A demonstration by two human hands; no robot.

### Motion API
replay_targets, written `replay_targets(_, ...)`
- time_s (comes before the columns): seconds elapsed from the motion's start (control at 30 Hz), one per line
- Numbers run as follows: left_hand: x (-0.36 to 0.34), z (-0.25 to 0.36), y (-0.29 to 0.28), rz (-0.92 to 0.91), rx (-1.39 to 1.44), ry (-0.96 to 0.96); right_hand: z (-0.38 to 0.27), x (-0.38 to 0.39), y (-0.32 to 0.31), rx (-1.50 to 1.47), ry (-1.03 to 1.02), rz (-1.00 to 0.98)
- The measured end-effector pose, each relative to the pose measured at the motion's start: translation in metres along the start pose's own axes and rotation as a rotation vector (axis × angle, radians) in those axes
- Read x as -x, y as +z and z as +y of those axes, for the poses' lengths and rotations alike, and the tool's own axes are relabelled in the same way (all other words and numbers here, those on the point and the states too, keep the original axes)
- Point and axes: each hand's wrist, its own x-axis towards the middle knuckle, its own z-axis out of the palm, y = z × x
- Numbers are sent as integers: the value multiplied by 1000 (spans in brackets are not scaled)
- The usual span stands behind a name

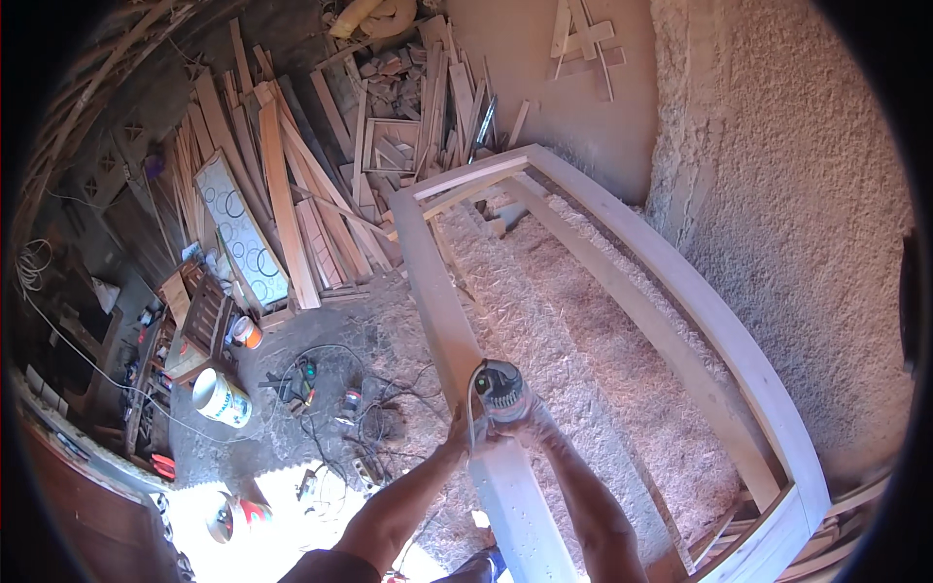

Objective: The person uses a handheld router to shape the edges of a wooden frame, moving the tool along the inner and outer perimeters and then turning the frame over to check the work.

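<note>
My left hand and right hand both gripped the grey power router, which sat on the near rail of the wooden frame, above wood shavings.

Router on frame rail, planks left.

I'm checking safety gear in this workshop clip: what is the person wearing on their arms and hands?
Nothing shows on them: both forearms are bare, with no sleeves reaching the wrists. The left hand and right hand wear no gloves; no watch or bands are visible.
</note>
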Motion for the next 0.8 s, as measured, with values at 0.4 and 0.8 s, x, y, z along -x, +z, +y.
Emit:
replay_targets(0.4,111,32,92,-152,1612,-577,-57,141,-12,90,-24,-116)
replay_targets(0.8,222,178,209,-64,891,-444,-79,330,-41,287,-78,-37)
